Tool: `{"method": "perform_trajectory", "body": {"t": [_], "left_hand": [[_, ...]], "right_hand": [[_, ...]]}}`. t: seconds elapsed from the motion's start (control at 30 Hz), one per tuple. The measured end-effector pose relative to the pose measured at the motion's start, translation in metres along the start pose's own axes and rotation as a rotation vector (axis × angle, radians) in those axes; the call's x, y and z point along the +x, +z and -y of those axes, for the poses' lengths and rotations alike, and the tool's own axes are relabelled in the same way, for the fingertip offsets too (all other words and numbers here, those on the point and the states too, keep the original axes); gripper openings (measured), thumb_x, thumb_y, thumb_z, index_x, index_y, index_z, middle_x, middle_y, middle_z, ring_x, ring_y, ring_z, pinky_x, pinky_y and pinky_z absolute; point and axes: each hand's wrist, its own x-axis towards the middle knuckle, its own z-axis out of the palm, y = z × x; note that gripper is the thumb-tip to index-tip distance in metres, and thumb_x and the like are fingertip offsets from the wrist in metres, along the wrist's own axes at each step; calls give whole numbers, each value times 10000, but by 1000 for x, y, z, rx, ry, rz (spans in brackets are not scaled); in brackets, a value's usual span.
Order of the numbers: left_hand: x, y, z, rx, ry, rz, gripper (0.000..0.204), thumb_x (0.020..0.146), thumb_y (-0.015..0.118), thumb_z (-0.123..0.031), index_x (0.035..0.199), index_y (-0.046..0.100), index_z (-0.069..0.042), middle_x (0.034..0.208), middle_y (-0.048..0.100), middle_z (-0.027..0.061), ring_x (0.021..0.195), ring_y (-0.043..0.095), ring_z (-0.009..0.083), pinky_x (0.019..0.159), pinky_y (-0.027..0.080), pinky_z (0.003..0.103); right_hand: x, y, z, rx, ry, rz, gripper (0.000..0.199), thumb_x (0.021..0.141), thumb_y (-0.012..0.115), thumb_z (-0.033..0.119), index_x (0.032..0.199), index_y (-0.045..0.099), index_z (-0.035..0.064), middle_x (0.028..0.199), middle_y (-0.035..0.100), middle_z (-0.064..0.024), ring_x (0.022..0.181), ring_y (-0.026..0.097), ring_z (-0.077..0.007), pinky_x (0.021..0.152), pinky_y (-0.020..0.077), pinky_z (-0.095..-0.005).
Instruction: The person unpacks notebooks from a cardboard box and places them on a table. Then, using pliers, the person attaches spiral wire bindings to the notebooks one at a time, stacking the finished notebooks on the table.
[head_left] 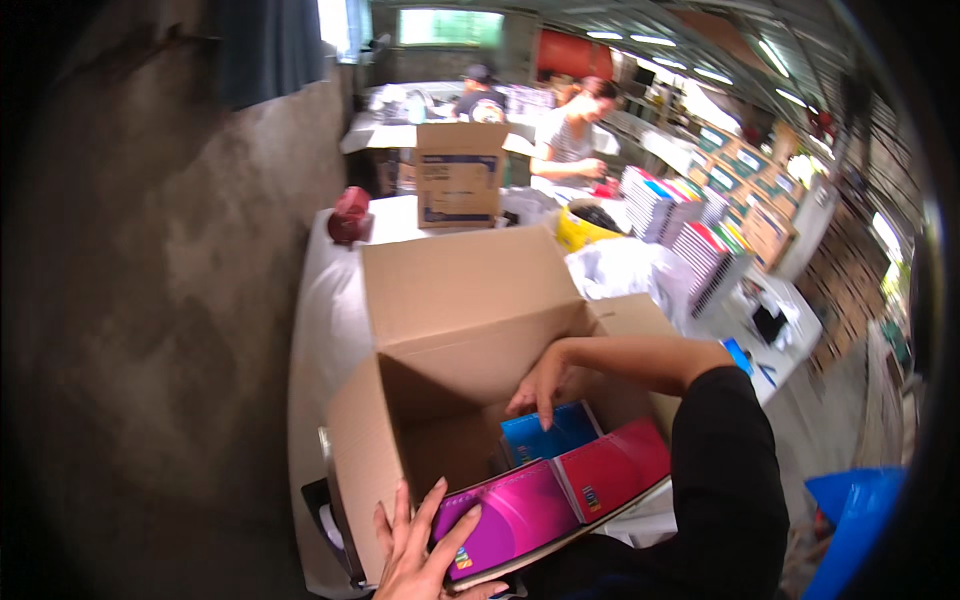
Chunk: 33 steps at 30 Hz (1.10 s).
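- Left hand spread flat on the pink book, steadying it at the box rim;
- Right hand open, fingers pressing the blue book down inside.

brown cardboard box | magenta notebook | red notebook | blue notebook

Left hand cut off at the lower edge; blue notebook partly hidden beneath right hand fingertips.
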Motion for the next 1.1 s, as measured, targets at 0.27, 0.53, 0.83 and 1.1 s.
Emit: {"method": "perform_trajectory", "body": {"t": [0.27, 0.53, 0.83, 1.1], "left_hand": [[6, 23, -13, -106, 73, -7, 578, 574, 798, -213, 1137, 668, -227, 1434, 409, 81, 1358, 213, 458, 1085, 138, 617], [12, 17, -16, -157, -20, -97, 544, 521, 833, -131, 1050, 712, -173, 1342, 513, 82, 1349, 244, 436, 1103, 181, 558], [20, 11, -12, -169, -7, -56, 489, 538, 838, -171, 1013, 722, -145, 1286, 560, 59, 1323, 275, 446, 1103, 166, 558], [18, 10, -6, -176, 22, -14, 525, 556, 825, -188, 1067, 704, -173, 1299, 546, 56, 1315, 271, 461, 1092, 145, 599]], "right_hand": [[-3, 21, -44, 8, 136, -65, 589, 708, 798, 153, 1210, 535, -7, 1168, 615, -118, 1042, 581, -206, 910, 469, -366], [-5, 32, -4, -147, 362, -32, 643, 683, 815, 202, 1235, 537, 23, 1198, 605, -106, 1034, 593, -232, 920, 466, -383], [-16, 39, -17, -219, 310, -104, 702, 703, 779, 320, 1269, 503, 10, 1228, 580, -148, 1116, 550, -242, 962, 433, -373], [-3, 24, -31, -22, 265, -31, 843, 715, 764, 322, 1379, 343, 18, 1288, 521, -174, 1156, 520, -258, 998, 416, -377]]}}
